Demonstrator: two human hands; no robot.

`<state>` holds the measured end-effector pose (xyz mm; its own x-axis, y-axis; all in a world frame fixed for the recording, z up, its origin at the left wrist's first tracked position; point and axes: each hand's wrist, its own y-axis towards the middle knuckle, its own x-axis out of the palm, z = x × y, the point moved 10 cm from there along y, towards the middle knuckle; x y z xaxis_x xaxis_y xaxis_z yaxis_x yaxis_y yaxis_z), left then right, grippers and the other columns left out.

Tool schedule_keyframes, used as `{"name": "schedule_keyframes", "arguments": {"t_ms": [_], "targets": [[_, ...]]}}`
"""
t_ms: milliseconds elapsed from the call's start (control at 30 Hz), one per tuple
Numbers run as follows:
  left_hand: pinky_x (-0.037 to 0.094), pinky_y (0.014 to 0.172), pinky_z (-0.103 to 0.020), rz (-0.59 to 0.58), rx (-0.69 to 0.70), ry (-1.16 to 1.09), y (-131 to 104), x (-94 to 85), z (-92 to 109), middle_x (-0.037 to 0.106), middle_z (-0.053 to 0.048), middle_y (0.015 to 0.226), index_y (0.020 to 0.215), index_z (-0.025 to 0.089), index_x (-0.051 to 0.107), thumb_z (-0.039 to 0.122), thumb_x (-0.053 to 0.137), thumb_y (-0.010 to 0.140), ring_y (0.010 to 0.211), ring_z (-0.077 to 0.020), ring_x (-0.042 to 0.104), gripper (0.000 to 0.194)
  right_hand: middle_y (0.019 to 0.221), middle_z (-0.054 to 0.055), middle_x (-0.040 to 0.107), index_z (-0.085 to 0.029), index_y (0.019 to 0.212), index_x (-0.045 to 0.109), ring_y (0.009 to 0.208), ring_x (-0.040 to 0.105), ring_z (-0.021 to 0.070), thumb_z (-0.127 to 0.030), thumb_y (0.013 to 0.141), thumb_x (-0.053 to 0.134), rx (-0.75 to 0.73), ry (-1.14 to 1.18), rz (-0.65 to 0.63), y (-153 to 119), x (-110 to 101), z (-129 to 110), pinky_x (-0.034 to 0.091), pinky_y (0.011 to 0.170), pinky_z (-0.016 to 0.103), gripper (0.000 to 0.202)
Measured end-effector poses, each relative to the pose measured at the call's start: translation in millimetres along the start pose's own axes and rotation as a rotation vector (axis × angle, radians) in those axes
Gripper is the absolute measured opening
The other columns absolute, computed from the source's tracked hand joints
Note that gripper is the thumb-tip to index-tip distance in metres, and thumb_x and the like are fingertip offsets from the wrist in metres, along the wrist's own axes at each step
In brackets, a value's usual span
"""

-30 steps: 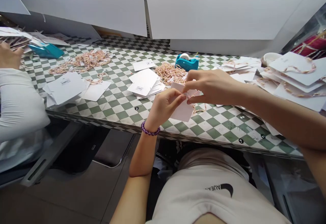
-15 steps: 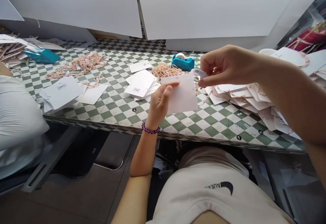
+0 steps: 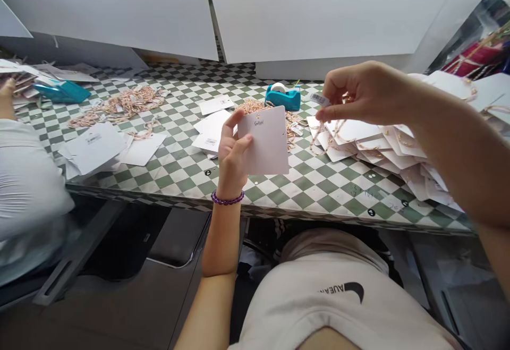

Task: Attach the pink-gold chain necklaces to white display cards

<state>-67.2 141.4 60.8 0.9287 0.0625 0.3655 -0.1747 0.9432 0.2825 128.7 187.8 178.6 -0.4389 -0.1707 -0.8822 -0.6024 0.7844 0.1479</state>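
My left hand pinches a white display card by its left edge, thumb in front. The card stands tilted up, with small printed lettering near its top and a notch in its right edge. To the right, my right hand is closed on a pinkish beaded chain, part of which hangs below the fingers. A white barcode tag sticks out at the fingertips. Card and chain are apart. Behind the card lies a heap of similar beaded chains, partly hidden.
A teal tape dispenser stands behind the card. White cards are stacked left of my left hand. Carded chains pile up at right. Farther left lie more chains, cards, another dispenser and a co-worker's sleeve.
My left hand has moved the card left and turned it more upright, away from my right hand. My right hand has shifted slightly right and up, still gripping the chain.
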Motion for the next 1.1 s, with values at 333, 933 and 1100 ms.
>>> {"name": "schedule_keyframes", "arguments": {"t_ms": [333, 933, 1100], "targets": [[0.055, 0.091, -0.033, -0.094, 0.089, 0.194, 1, 15.3, -13, 0.061, -0.009, 0.122, 0.133, 0.026, 0.046, 0.052, 0.063, 0.087, 0.116, -0.0246, 0.06, 0.055, 0.06, -0.007, 0.059, -0.014, 0.077, 0.056, 0.052, 0.056, 0.0031, -0.022, 0.081, 0.075, -0.057, 0.359, -0.059, -6, 5, -22, 0.045, 0.048, 0.015, 0.021], [0.053, 0.099, -0.037, -0.236, -0.207, -0.075, -12, 48.7, -36, 0.066, -0.007, 0.119, 0.121, 0.022, 0.059, 0.044, 0.059, 0.088, 0.119, -0.0261, 0.06, 0.039, 0.073, 0.003, 0.074, -0.009, 0.078, 0.051, 0.032, 0.041, -0.0012, -0.012, 0.086, 0.069, -0.111, 1.116, -0.163, 55, 22, -35, 0.026, 0.029, 0.01, 0.02], [0.052, 0.101, -0.037, -0.145, -0.214, -0.06, -12, 39.7, -41, 0.064, -0.007, 0.122, 0.123, 0.023, 0.057, 0.039, 0.054, 0.092, 0.122, -0.026, 0.058, 0.035, 0.068, 0.0, 0.073, -0.01, 0.077, 0.049, 0.028, 0.036, -0.0019, -0.004, 0.097, 0.044, 0.006, 1.1, -0.198, 46, 23, -36, 0.024, 0.027, 0.009, 0.022]]}}
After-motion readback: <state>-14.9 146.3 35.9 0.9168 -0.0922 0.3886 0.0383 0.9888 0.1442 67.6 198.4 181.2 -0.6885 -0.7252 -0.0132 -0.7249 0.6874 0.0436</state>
